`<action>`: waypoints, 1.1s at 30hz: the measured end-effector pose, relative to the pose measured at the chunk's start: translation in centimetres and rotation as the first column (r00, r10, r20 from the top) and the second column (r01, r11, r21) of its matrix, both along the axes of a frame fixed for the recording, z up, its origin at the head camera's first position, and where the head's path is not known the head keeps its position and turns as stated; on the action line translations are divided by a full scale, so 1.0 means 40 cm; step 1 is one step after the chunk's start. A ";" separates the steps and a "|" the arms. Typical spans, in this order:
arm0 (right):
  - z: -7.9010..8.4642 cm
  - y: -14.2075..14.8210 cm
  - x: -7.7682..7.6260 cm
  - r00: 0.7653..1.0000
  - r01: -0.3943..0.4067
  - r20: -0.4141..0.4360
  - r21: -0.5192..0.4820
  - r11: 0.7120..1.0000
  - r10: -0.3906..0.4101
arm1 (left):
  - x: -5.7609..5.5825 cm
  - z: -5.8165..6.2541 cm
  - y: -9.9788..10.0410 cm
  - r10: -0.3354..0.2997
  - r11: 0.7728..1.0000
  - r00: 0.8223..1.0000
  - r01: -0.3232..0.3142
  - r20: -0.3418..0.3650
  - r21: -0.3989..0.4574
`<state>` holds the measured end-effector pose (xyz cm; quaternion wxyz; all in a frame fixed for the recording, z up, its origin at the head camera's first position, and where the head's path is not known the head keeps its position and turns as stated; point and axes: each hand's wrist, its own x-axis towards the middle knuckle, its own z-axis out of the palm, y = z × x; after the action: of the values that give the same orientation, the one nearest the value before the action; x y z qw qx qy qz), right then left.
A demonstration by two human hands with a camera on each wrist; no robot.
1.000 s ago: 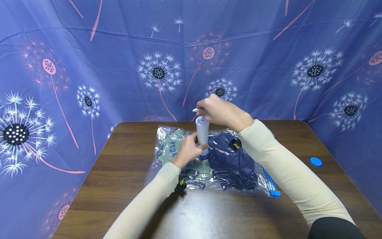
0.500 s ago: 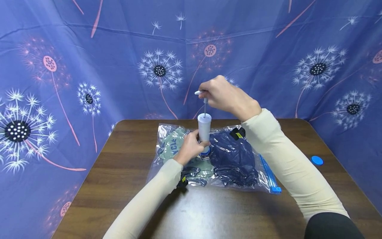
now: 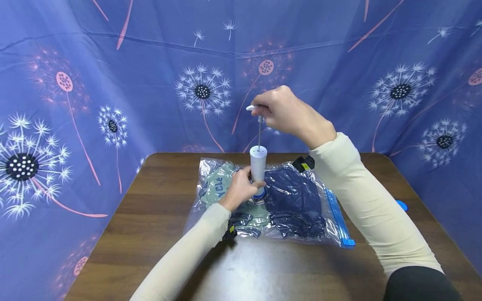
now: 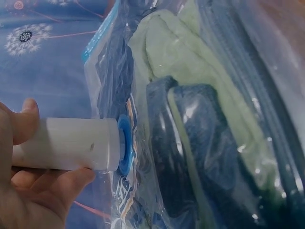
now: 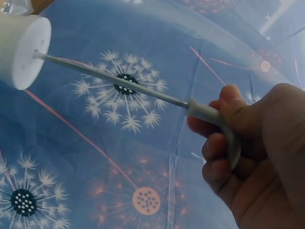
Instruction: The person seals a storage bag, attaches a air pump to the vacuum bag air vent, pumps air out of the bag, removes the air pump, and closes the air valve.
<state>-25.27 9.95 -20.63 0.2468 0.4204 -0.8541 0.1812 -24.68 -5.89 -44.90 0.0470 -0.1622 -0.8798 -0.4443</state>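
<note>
Pump [image 3: 257, 162]: upright between the two grips, over the bag; likely light, stiff, smooth plastic.
Left grip [image 3: 240, 187]: thumb and fingers clamped around the lower barrel, a sensible place to steady it.
Right grip [image 3: 284, 109]: fingers curled around the white handle [image 5: 206, 112], the natural hold; the thin rod [image 5: 114, 82] below could bind if pulled askew.
Bag [image 3: 336, 213]: beneath the left grip; soft film, probably slippery.

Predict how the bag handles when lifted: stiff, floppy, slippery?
The bag would probably sag: thin, wrinkled plastic around soft-looking clothes. Its glossy sheen suggests slipperiness. The tall, narrow pump standing on it would likely tip if unsupported.
</note>
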 end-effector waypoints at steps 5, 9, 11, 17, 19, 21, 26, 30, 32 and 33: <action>-0.019 0.011 0.004 1.000 -0.021 0.010 -0.022 1.000 0.021 | -0.003 0.000 -0.003 0.000 1.000 1.000 0.000 -0.027 -0.020; -0.054 0.011 -0.001 0.998 -0.024 0.053 0.003 1.000 0.024 | -0.005 0.004 -0.007 0.011 0.999 0.999 -0.013 -0.044 -0.037; -0.079 0.008 -0.002 0.996 -0.033 0.085 0.022 0.999 0.031 | -0.004 0.005 -0.009 0.010 0.999 0.999 -0.011 -0.038 -0.038; -0.157 -0.001 -0.004 0.985 -0.032 0.172 0.060 0.998 0.022 | 0.001 0.002 -0.012 0.002 1.000 0.999 -0.003 -0.037 -0.019; -0.178 -0.005 -0.007 0.983 -0.033 0.181 0.070 0.997 0.019 | 0.001 0.000 -0.013 0.005 1.000 0.999 -0.005 -0.040 -0.016; -0.195 -0.009 -0.008 0.983 -0.034 0.184 0.075 0.997 0.020 | 0.001 0.000 -0.015 0.007 1.000 0.999 -0.007 -0.036 -0.011; -0.221 -0.010 -0.007 0.985 -0.017 0.171 0.042 0.999 0.009 | -0.006 0.004 -0.017 -0.020 1.000 0.999 0.021 -0.025 0.010; -0.232 -0.005 -0.005 0.982 -0.007 0.189 0.003 1.000 0.007 | -0.007 0.007 -0.022 -0.069 0.998 0.998 0.069 -0.009 0.004; -0.236 -0.001 -0.002 0.980 -0.001 0.201 -0.010 1.000 0.003 | -0.004 0.007 -0.030 -0.101 0.994 0.995 0.101 0.003 -0.049; -0.238 0.001 -0.001 0.979 0.001 0.202 -0.015 1.000 0.002 | -0.001 0.008 -0.036 -0.120 0.989 0.993 0.120 0.010 -0.083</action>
<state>-25.33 9.99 -30.15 0.1621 0.3980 -0.8733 0.2295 -24.71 -7.33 -44.59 0.0109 -0.2154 -0.8865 -0.4095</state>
